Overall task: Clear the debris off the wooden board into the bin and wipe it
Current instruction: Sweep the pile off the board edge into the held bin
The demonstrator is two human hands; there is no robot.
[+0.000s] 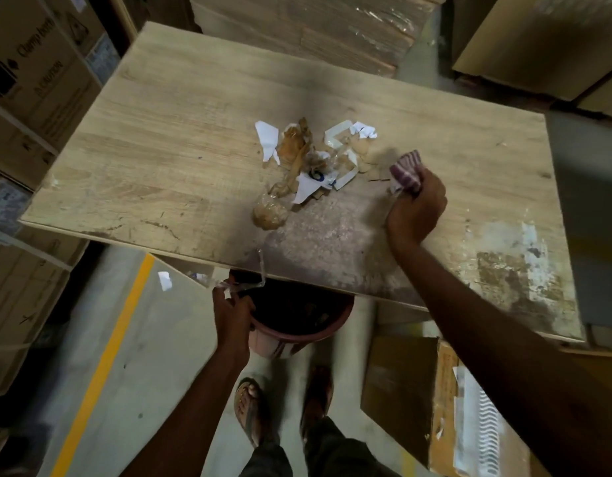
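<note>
A pale wooden board [180, 156] lies flat in front of me. Near its middle sits a heap of debris [311, 160]: torn white paper, brown tape and crumpled clear plastic. My right hand [416, 208] rests on the board just right of the heap, fingers closed on a striped purple cloth [406, 170]. Below the board's near edge, my left hand [234, 311] grips the rim of a reddish bin [297, 333], which sits partly hidden under the board. A strip of clear plastic [261, 270] hangs from the board edge to that hand.
Cardboard cartons [32, 84] are stacked at the left, wrapped stacks behind the board, and a flat carton [418, 394] lies at lower right. A yellow floor line [105, 366] runs left of my sandalled feet [249, 407]. A paper scrap [164, 280] is on the floor.
</note>
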